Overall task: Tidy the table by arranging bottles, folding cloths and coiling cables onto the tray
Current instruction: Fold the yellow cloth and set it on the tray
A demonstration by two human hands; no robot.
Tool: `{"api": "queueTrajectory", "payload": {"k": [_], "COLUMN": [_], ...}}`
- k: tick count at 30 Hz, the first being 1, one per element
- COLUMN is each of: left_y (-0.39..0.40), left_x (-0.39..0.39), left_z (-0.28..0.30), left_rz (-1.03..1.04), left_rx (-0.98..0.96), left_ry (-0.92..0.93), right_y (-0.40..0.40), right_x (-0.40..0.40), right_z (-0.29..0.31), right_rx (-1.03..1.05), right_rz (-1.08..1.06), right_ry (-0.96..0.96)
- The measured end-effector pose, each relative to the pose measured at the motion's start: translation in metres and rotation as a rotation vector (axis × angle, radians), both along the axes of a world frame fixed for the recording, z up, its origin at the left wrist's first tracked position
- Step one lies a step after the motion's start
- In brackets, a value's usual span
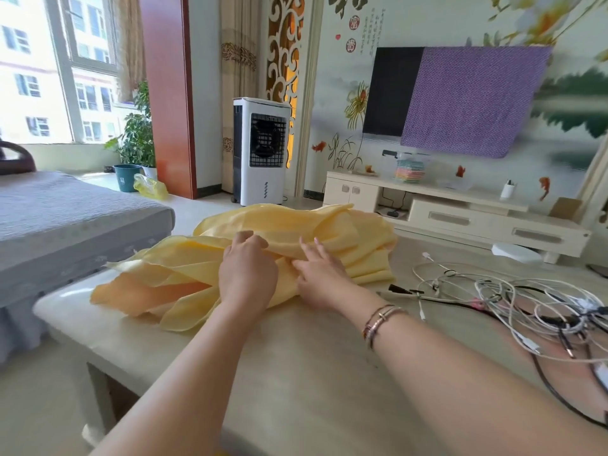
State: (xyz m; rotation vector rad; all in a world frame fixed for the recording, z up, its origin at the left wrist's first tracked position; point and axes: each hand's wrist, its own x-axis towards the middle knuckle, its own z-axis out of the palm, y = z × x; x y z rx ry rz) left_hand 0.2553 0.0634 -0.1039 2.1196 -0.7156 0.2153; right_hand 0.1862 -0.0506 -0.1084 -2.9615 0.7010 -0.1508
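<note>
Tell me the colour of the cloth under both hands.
Pale yellow, plain with no pattern; the cloth shows best in the head view, bunched on the table.

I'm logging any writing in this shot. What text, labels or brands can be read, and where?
"富" and "贵": red seals on the wall mural.
Large black calligraphy at the mural's top edge: cut off, unreadable.
Small vertical columns beside the seals: too small to read.
Air cooler, cables, yellow cloth: no legible text.

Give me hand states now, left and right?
Left hand: fingers curled, gripping the yellow cloth.
Right hand: open, fingers straight, pressing on the same cloth.
</note>
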Motion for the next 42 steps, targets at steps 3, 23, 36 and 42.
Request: {"api": "queueTrajectory", "payload": {"k": [3, 23, 36, 42], "left_y": [0.000, 0.012, 0.003, 0.002], "left_x": [0.000, -0.101, -0.141, -0.117], "left_z": [0.001, 0.054, 0.119, 0.092], "left_rz": [-0.052, -0.343, -0.710, -0.658], "left_rx": [0.062, -0.150, 0.239, 0.821], "left_ry": [-0.028, -0.112, -0.033, -0.334], "right_y": [0.002, -0.004, -0.003, -0.026], "right_x": [0.008, -0.187, -0.281, -0.296], "right_z": [-0.001, 0.097, 0.144, 0.130], "right_rx": [0.004, 0.047, 0.430, 0.298], "right_rz": [-0.001, -0.070, -0.106, -0.274], "right_ry": [-0.034, -0.776, -0.058, 0.307]}}
